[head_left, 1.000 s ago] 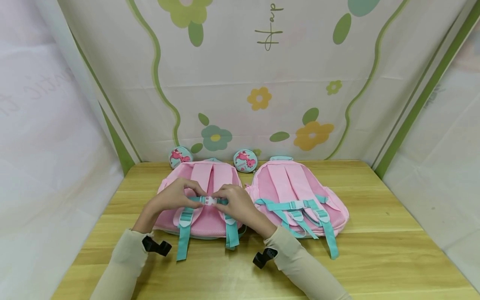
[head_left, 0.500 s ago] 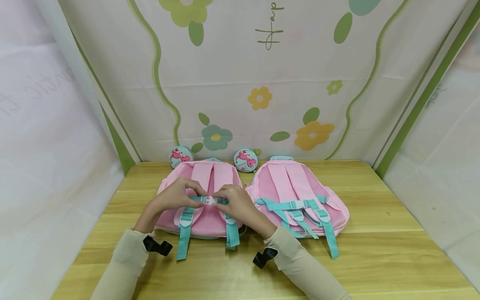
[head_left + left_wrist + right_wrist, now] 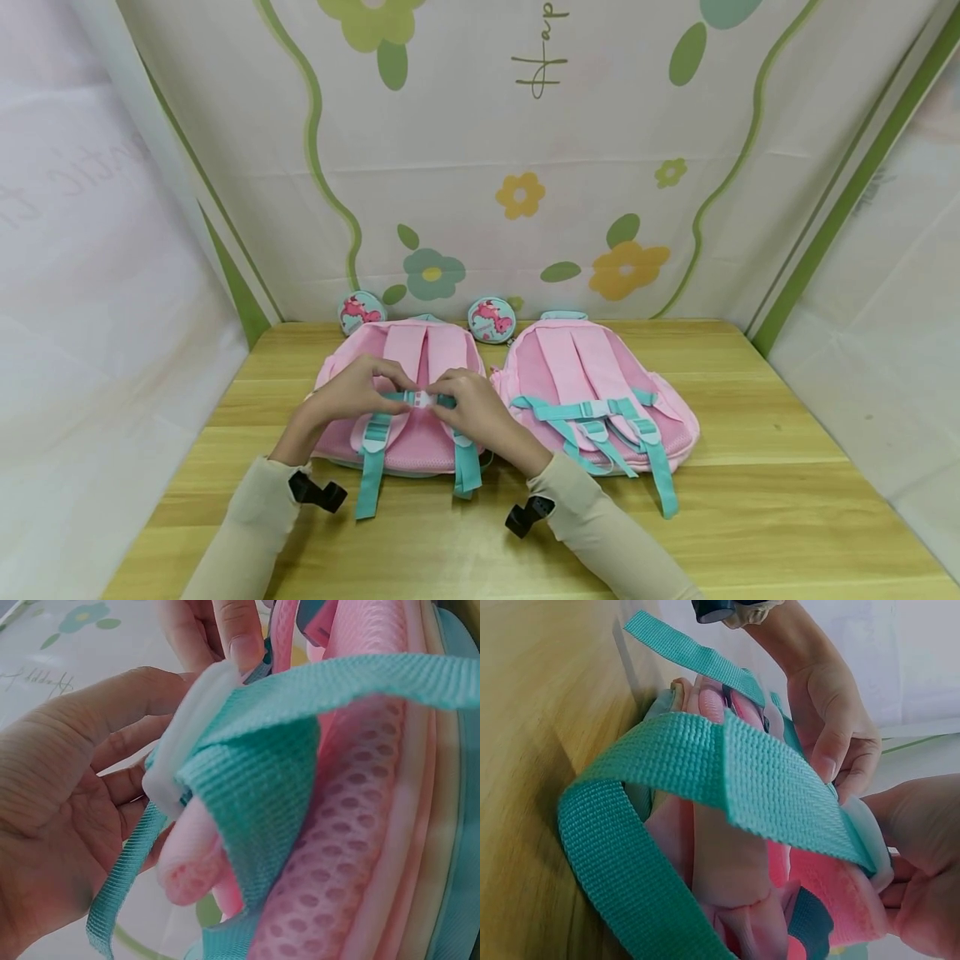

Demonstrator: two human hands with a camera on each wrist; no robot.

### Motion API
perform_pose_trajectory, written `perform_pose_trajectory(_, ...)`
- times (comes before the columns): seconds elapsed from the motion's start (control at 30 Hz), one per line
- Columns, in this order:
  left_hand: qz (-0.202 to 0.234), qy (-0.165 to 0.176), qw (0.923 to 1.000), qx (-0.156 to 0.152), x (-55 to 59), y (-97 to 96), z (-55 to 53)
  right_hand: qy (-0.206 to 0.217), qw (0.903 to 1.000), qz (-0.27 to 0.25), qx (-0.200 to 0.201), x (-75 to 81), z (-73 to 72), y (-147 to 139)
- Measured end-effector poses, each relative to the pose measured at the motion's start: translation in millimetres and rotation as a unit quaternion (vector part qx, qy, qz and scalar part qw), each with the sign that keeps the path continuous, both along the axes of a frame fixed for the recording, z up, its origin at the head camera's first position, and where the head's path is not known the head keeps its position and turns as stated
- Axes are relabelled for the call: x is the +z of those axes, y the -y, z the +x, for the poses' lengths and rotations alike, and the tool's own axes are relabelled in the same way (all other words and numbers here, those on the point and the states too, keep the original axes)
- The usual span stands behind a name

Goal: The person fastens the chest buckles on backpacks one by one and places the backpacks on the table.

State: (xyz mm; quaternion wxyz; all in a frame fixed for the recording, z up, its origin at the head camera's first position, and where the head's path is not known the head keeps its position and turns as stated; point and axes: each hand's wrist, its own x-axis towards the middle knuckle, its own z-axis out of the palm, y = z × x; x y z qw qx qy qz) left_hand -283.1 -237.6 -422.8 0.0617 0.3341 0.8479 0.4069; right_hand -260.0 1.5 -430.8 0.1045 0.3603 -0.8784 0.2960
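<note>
A pink backpack (image 3: 420, 450) lies with its shoulder straps facing up, in the middle of the table. Across those straps runs a teal chest strap with a white buckle (image 3: 423, 400). My left hand (image 3: 351, 392) pinches the buckle's left side between thumb and fingers. From the right, my right hand (image 3: 477, 408) pinches the other side, its fingertips almost meeting the left ones. How far the two buckle halves sit inside each other is too small to tell. In the left wrist view, a white strap adjuster (image 3: 191, 735) with teal webbing (image 3: 262, 780) partly covers the fingers.
A second pink backpack (image 3: 592, 375) lies to the right, its white chest buckle (image 3: 597, 408) fastened. Two round teal pouches with a pink picture, one left (image 3: 362, 313) and one right (image 3: 492, 320), rest behind the bags. Fabric walls surround the wooden table (image 3: 750, 467).
My left hand has shifted slightly to the right, and less of the white buckle shows between the fingertips. The right hand has stayed nearly still.
</note>
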Motion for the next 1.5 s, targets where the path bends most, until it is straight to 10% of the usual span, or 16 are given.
perform_pose_trajectory(1.5,0.061,-0.022,0.9973,0.034,0.1,-6.6,1.7,-0.011,0.9997,-0.023,0.0,-0.5,-1.5,-1.2)
